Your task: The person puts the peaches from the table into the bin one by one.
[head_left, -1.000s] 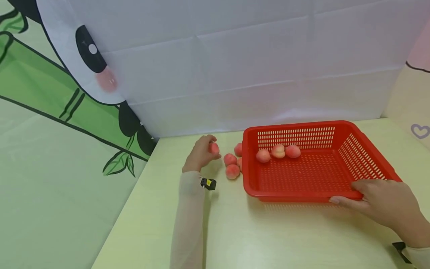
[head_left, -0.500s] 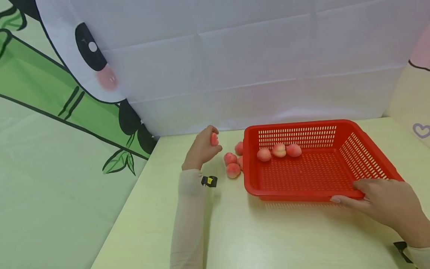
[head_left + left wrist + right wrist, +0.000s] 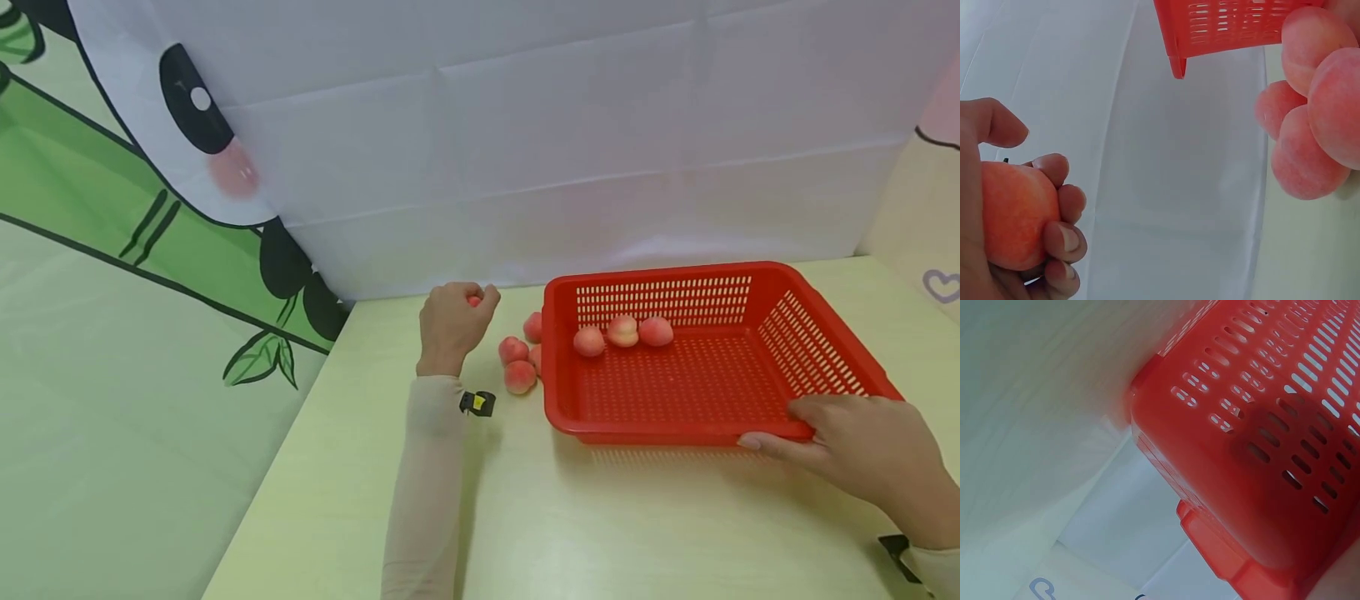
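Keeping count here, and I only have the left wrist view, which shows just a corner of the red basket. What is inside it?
Observer: The head view shows three peaches side by side in the left half of the red basket.
Operator: Is anyone holding it?
Observer: Yes, the right hand grips its rim by the near right corner.
Operator: And the ones outside, which side of it?
Observer: The four loose peaches lie by its left side.

Head view faces forward-down; wrist views close; basket (image 3: 652,431) shared.
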Demonstrator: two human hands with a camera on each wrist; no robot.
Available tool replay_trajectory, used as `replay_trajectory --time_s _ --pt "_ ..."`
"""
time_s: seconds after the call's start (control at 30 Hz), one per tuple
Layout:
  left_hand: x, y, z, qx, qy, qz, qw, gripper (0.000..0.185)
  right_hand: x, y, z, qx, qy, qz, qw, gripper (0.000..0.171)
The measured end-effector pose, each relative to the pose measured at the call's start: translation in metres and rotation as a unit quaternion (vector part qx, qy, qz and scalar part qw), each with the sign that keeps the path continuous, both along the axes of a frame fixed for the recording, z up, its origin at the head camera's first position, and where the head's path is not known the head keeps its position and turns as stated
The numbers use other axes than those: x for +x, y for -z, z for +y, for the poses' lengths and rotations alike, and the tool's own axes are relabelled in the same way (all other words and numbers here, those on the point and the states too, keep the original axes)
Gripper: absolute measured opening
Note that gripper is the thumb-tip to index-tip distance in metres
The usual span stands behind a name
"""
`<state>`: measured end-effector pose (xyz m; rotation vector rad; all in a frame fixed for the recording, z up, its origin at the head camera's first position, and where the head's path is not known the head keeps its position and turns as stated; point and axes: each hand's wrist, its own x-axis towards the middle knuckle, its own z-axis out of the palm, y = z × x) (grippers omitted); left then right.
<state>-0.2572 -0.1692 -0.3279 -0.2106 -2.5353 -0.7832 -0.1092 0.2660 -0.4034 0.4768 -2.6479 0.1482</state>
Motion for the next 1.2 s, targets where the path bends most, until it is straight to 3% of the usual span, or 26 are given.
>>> replay_trajectory --time_s 0.13,0.3,0.6,0.83,1.0,1.2 --pt "0.003 -0.004 0.005 -0.008 0.001 0.002 1.0 0.042 0.001 0.0 0.0 0.0 0.002 0.003 1.0 0.064" --pt "0.009 -0.011 0.012 -0.014 0.011 0.019 0.9997 0.041 0.0 -0.002 -0.001 0.012 0.018 -0.03 0.999 0.062" --pt "0.027 -0.03 0.023 -0.031 0.035 0.06 0.9971 0.035 -0.002 -0.001 -0.001 0.019 0.026 -0.051 0.998 0.061" --pt "0.043 -0.047 0.029 -0.033 0.062 0.107 0.9918 0.03 -0.002 0.001 0.0 0.013 0.016 -0.028 0.999 0.059" --pt "0.057 -0.056 0.035 -0.027 0.091 0.113 0.989 0.023 -0.002 0.001 0.0 0.008 0.011 -0.024 1.0 0.059" --pt "0.074 -0.069 0.041 -0.029 0.123 0.127 0.9837 0.046 -0.001 0.0 -0.001 0.01 0.019 -0.037 0.999 0.06"
